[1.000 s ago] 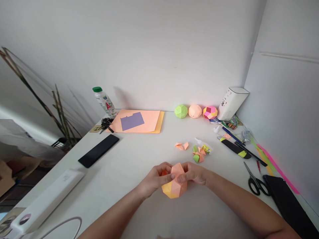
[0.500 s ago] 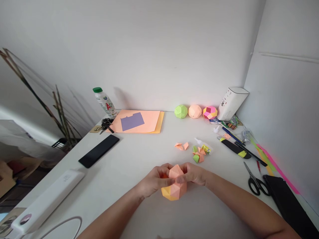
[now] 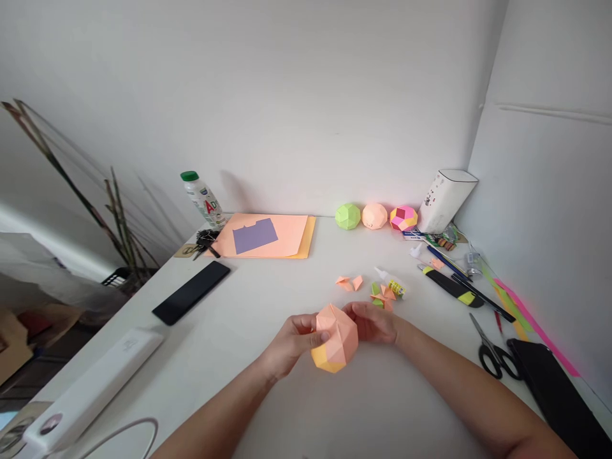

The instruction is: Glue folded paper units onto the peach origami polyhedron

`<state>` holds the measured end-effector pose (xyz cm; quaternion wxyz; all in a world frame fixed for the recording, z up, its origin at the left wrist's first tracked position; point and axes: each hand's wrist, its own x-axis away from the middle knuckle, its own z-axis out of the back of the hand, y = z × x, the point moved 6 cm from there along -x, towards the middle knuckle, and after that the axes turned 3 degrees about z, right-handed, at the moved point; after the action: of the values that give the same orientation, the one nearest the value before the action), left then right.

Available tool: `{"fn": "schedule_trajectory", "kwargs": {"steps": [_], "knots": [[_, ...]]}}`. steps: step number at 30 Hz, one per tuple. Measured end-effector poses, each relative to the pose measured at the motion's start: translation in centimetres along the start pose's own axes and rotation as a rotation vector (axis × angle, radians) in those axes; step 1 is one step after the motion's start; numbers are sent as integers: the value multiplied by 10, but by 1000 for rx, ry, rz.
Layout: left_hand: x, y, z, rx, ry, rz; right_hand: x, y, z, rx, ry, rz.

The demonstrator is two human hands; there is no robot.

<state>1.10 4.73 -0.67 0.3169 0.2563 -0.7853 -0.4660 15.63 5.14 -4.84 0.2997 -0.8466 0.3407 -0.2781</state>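
Observation:
I hold a faceted paper ball [image 3: 336,339], peach on top and yellow-orange below, just above the white desk [image 3: 268,299]. My left hand [image 3: 291,344] grips its left side with thumb and fingers curled round it. My right hand [image 3: 375,322] cups the ball's right and rear side, fingers bent against the paper. Just beyond the hands lie small folded paper pieces, peach ones [image 3: 349,282] and a green and orange cluster [image 3: 381,296], with a small glue bottle [image 3: 392,284] beside them.
Three finished paper balls [image 3: 374,216] line the back wall beside a white box [image 3: 447,199]. Peach and purple sheets [image 3: 265,234], keys, a drink bottle [image 3: 203,199] and a black phone [image 3: 191,292] lie left. Pens, a cutter [image 3: 452,288], scissors [image 3: 492,354] and a black case lie right.
The ball has been turned in my hands, so a wide peach face now shows. My right hand has slid from the top front round to the ball's right rear side.

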Motion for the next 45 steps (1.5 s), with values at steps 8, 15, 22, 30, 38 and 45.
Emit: {"fn": "schedule_trajectory", "kwargs": {"steps": [8, 15, 22, 30, 38, 45], "knots": [[0, -5, -3, -6, -82, 84, 0, 2, 5, 28, 15, 15], [5, -8, -15, -90, -189, 125, -1, 3, 7, 49, 70, 35], [2, -15, -14, -34, -117, 160, -1, 4, 7, 67, 95, 39], [0, -18, -14, 15, -130, 181, 0, 3, 7, 71, 99, 53], [3, -7, -4, -35, -119, 252, 0, 1, 4, 96, 37, 61], [4, -5, -2, -68, -102, 229, 6, -3, -9, 210, 54, 32]]}}
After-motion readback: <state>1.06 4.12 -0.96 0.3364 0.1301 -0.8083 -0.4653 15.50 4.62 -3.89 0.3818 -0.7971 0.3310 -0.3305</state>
